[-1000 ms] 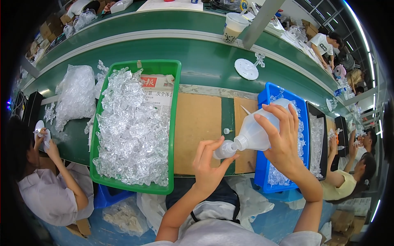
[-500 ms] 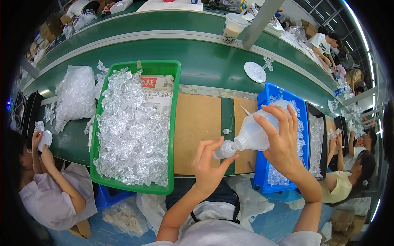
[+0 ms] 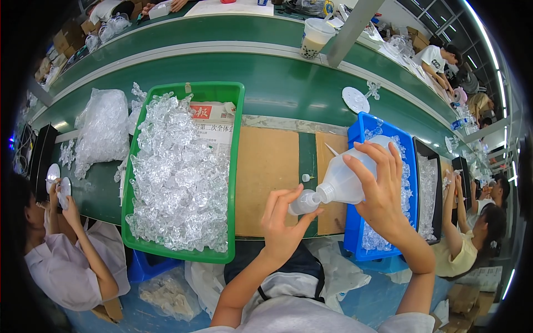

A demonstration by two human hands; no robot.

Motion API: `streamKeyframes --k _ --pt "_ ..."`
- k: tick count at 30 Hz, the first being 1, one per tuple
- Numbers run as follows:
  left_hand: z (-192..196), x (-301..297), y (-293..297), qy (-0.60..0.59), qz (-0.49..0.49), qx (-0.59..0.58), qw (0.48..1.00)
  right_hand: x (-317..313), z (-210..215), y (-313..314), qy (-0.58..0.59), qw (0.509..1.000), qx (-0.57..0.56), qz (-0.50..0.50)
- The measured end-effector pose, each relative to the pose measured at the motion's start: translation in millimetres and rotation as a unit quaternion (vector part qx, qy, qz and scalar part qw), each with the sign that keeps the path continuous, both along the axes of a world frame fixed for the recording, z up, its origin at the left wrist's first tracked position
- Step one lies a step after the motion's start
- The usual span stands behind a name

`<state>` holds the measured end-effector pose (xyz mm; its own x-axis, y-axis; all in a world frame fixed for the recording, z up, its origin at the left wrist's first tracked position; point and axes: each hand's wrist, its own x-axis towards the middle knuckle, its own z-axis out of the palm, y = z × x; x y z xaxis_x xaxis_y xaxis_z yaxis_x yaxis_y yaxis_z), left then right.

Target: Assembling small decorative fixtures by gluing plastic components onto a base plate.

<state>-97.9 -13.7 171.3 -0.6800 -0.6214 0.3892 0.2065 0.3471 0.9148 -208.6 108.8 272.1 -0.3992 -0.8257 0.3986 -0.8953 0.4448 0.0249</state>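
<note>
Currently holding small translucent bottle (image 3: 302,203) pinched in left hand (image 3: 279,227); grasping larger translucent bottle (image 3: 345,178), tilted, in right hand (image 3: 383,204), mouth to mouth with the small one in the gap between both hands. Judged mid-decanting: already uncapped, not yet recapped; cannot read fill level. Just beyond left hand, on green bench (image 3: 307,152): small fine-tipped cap (image 3: 306,177). To the left of the hands: green tray (image 3: 240,127) heaped with clear plastic pieces (image 3: 177,183). Past right hand: blue bin (image 3: 351,233), likewise loaded.
</note>
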Motion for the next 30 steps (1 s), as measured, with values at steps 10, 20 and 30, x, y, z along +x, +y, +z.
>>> streamKeyframes --k 10,20,30 --pt "-13 -5 0 -0.002 -0.012 0.02 1.0 21 -53 -2 -0.223 0.952 -0.192 -0.089" --pt "-77 -13 -4 -0.013 0.014 0.04 0.999 22 -151 -2 -0.347 0.793 -0.432 -0.251" --pt "-128 -10 -16 -0.045 0.037 0.081 0.995 18 -70 45 -0.256 0.907 -0.254 -0.218"
